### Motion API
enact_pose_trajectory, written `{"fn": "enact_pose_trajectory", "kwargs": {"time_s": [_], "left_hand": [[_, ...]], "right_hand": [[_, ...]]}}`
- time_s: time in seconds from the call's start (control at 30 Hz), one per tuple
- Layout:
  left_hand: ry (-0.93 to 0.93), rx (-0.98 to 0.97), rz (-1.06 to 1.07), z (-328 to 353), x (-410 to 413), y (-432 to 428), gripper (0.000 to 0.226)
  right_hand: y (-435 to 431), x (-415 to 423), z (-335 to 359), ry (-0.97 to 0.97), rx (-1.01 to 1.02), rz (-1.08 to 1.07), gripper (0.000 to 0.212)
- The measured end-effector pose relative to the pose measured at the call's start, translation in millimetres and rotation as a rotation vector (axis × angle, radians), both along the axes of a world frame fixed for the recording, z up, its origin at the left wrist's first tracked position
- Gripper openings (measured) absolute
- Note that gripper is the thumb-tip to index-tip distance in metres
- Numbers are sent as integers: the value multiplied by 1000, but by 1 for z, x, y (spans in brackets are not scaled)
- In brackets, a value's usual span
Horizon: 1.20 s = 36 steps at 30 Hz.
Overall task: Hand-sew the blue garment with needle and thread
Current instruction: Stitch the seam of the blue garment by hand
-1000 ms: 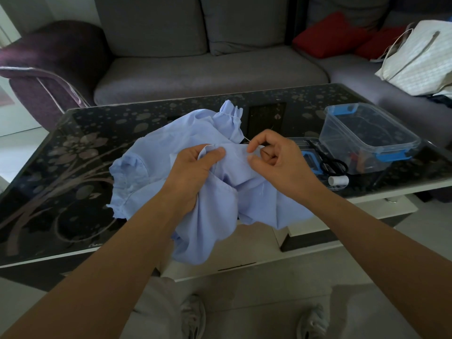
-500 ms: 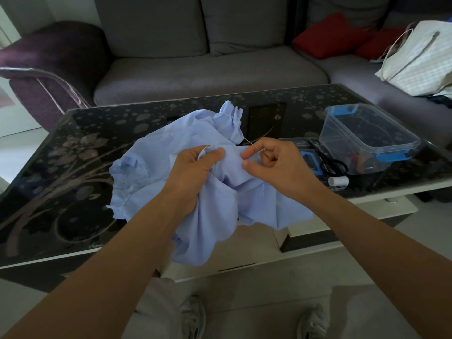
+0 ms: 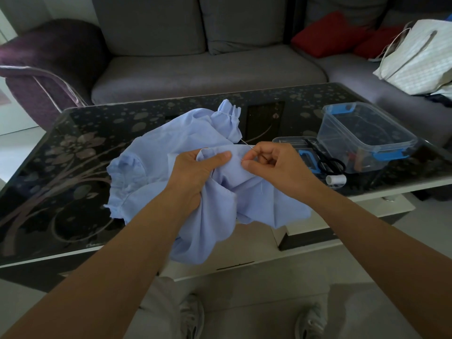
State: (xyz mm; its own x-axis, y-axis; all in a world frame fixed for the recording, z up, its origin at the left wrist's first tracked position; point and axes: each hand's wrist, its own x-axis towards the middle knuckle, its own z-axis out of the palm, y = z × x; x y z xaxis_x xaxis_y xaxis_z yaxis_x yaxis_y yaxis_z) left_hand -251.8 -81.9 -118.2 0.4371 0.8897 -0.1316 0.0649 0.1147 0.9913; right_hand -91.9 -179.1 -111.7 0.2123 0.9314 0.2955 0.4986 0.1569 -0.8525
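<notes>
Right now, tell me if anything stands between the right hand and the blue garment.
Nothing visible does. The right hand pinches the needle at a fold of the garment that the left hand holds; scissors lie aside.

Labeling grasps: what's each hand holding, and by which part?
Left hand grips the blue garment at a bunched fold; right hand pinches the needle by one end.

Home living room: grey sofa (image 3: pixel 208 69), red cushions (image 3: pixel 327 33), floral glass coffee table (image 3: pixel 73 155).

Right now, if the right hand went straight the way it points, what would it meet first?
Probably the fold of the blue garment, beside the right hand; beyond that fold, the thumb of the left hand. Depth is unclear.
</notes>
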Motion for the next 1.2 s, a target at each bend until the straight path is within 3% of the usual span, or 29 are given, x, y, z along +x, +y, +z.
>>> {"fn": "enact_pose_trajectory", "kwargs": {"time_s": [0.27, 0.47, 0.57, 0.7, 0.83, 0.93, 1.2], "left_hand": [[38, -51, 101, -4, 8, 5, 55], [96, -57, 138, -5, 11, 6, 57], [109, -45, 133, -5, 11, 5, 65], [123, -32, 163, -3, 11, 4, 55], [134, 1, 173, 2, 11, 0, 50], [160, 34, 157, 6, 12, -2, 50], [224, 103, 114, 11, 11, -3, 49]], "right_hand": [[-10, 2, 9, 249, -163, 58, 9], [-17, 3, 11, 367, -260, 225, 14], [-19, 5, 11, 347, -262, 224, 15], [-20, 11, 11, 219, -265, 240, 19], [-24, 17, 7, 21, -484, 386, 14], [-24, 18, -1, -111, -510, 394, 6], [-22, 26, -2, -35, -587, 377, 15]]}}
